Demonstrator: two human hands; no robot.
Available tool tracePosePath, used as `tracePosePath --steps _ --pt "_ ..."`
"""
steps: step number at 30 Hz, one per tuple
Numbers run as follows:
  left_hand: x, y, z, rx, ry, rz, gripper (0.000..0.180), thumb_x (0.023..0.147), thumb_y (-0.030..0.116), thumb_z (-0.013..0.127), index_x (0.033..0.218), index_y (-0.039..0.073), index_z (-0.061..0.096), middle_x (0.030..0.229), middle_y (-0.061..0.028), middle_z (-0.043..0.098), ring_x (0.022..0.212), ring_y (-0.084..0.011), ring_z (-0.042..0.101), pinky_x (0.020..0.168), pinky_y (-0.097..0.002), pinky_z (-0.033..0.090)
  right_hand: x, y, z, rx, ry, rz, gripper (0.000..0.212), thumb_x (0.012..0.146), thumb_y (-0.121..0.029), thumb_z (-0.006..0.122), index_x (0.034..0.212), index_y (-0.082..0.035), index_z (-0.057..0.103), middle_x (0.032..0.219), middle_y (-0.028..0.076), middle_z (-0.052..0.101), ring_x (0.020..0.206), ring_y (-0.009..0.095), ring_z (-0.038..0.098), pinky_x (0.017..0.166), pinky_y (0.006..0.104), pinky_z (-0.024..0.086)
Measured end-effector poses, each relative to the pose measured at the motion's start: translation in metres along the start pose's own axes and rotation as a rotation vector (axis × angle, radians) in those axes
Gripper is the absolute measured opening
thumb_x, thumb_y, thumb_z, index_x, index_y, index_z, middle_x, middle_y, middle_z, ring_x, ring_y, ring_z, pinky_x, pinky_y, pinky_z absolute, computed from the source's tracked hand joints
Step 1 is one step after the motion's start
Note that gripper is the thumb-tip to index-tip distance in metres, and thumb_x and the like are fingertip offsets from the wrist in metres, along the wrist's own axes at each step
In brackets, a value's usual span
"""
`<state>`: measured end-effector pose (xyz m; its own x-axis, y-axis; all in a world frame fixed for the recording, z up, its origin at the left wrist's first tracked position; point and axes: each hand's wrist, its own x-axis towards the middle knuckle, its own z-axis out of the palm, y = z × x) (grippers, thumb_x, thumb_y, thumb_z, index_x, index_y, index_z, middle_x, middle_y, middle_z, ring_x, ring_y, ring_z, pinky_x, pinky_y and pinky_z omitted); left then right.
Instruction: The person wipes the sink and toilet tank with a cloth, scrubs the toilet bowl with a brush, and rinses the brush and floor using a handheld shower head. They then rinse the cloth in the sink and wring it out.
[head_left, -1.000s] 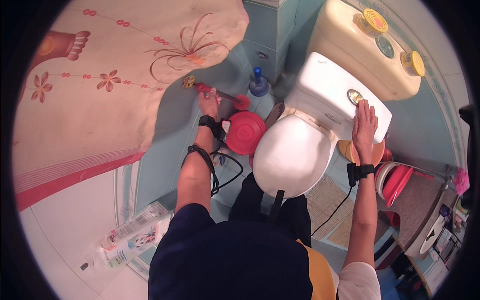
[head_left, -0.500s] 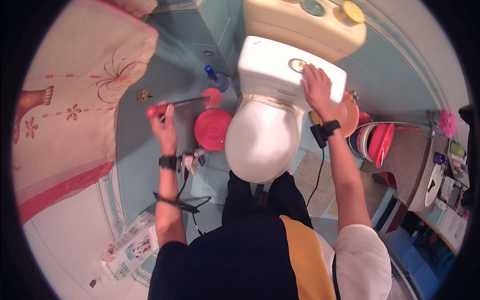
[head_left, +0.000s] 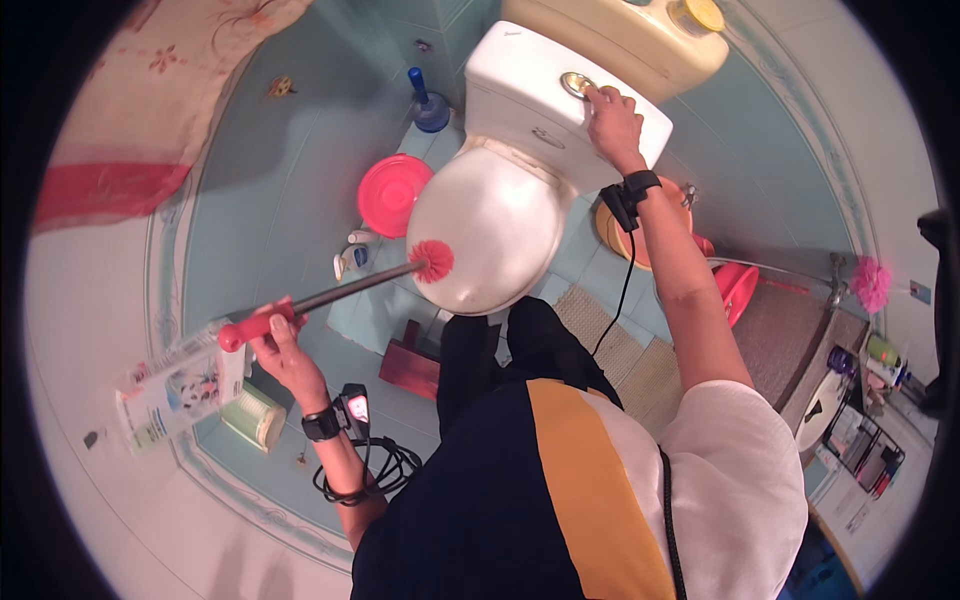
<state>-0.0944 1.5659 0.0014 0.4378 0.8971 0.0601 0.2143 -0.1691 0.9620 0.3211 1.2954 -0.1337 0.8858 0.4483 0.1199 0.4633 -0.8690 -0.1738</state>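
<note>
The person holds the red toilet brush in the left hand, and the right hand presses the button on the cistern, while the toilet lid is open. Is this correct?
Not quite: the head view shows the toilet lid closed. The rest holds: the left hand holds the red toilet brush, and the right hand is at the button on the cistern.

view: single head fisheye | looks: steeply down over the person's torso | near: toilet (head_left: 490, 235) just below, close | edges: tiled floor (head_left: 280, 200), walls bending at rim

Red-bristled toilet brush (head_left: 340, 288) held nearly level, head beside closed white toilet lid (head_left: 490, 230).
</note>
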Motion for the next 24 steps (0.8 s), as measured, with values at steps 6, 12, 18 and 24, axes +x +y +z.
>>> tracePosePath --steps 6,12,18,24 --pt "-0.033 -0.020 -0.030 -0.025 0.028 -0.049 0.029 0.093 0.025 0.053 0.109 0.001 0.050 0.103 -0.0135 0.059 0.090 -0.0171 0.057 0.071 -0.0301 0.052 0.006 -0.007 0.000 -0.071 -0.074 0.050 0.041 0.079 -0.010 0.052 0.118 -0.021 0.057 0.118 0.007 0.052 0.106 0.032 0.047 0.083 0.0516 0.041" --pt "-0.046 -0.033 -0.062 -0.068 0.137 -0.004 0.028 0.093 0.025 0.052 0.107 0.000 0.050 0.102 -0.0144 0.059 0.089 -0.0181 0.058 0.072 -0.0310 0.053 0.012 -0.001 0.011 -0.103 -0.061 0.066 0.039 0.081 -0.014 0.050 0.118 -0.022 0.058 0.119 0.008 0.051 0.110 0.035 0.046 0.088 0.0547 0.039" --pt "-0.080 -0.041 -0.095 -0.225 0.243 0.004 0.024 0.093 0.021 0.052 0.105 0.000 0.051 0.100 -0.0147 0.059 0.089 -0.0192 0.059 0.074 -0.0315 0.053 -0.006 -0.013 0.000 -0.085 -0.107 0.025 0.051 0.078 -0.013 0.053 0.128 -0.020 0.046 0.126 0.012 0.047 0.110 0.041 0.047 0.085 0.0557 0.043" --pt "-0.125 -0.078 -0.078 -0.270 0.225 -0.069 0.018 0.087 0.006 0.055 0.104 0.001 0.053 0.098 -0.0130 0.059 0.084 -0.0186 0.060 0.076 -0.0314 0.053 -0.186 -0.118 0.016 0.796 -0.708 -0.167 0.040 0.091 -0.031 0.054 0.114 0.000 0.058 0.099 0.012 0.064 0.086 0.023 0.063 0.073 0.0319 0.049"
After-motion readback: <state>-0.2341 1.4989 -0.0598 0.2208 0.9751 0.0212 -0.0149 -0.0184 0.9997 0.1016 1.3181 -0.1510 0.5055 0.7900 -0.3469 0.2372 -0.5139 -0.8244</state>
